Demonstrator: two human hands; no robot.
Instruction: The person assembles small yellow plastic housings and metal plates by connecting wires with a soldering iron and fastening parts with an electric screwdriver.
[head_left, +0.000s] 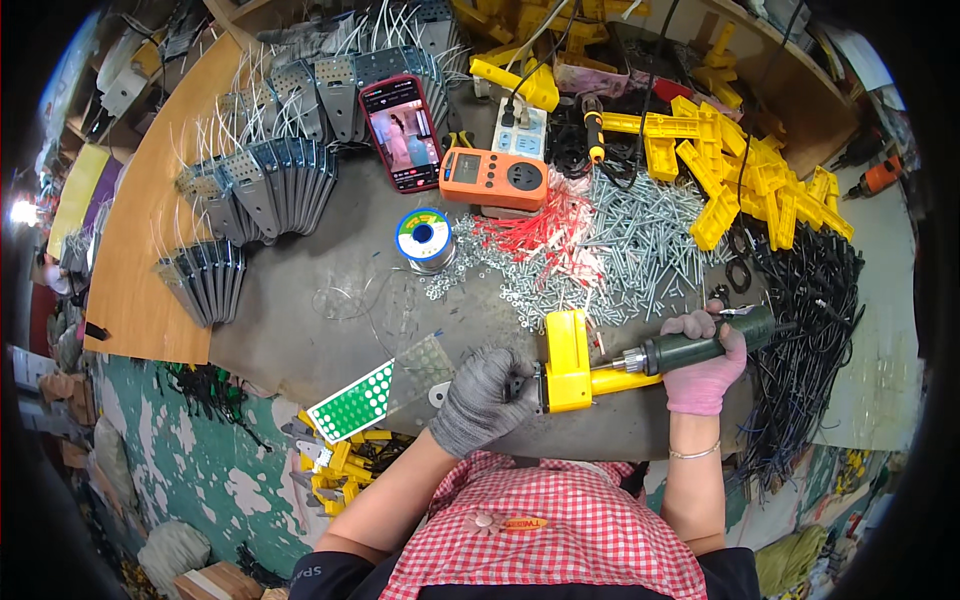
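Left fingers (508,372) grip the yellow part (568,362) from its left, right fingers (690,322) a screwdriver (682,350) at its right; labelled spool (425,251) beyond it.

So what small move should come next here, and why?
Probably press the green screwdriver against the yellow part: the right hand holds it pointing there, and the left hand grips the part; whether tool and part touch is unclear.

Worktop (290,290): dark grey in the middle, wood-toned along the left
Far left: metal brackets (290,180) ranked in close rows
Mid-top: a wire spool (430,262) beside scattered nuts (447,272)
Next along: heaped screws (650,230), red-and-white pieces (545,235) among them
Right: tangled black cables (808,340)
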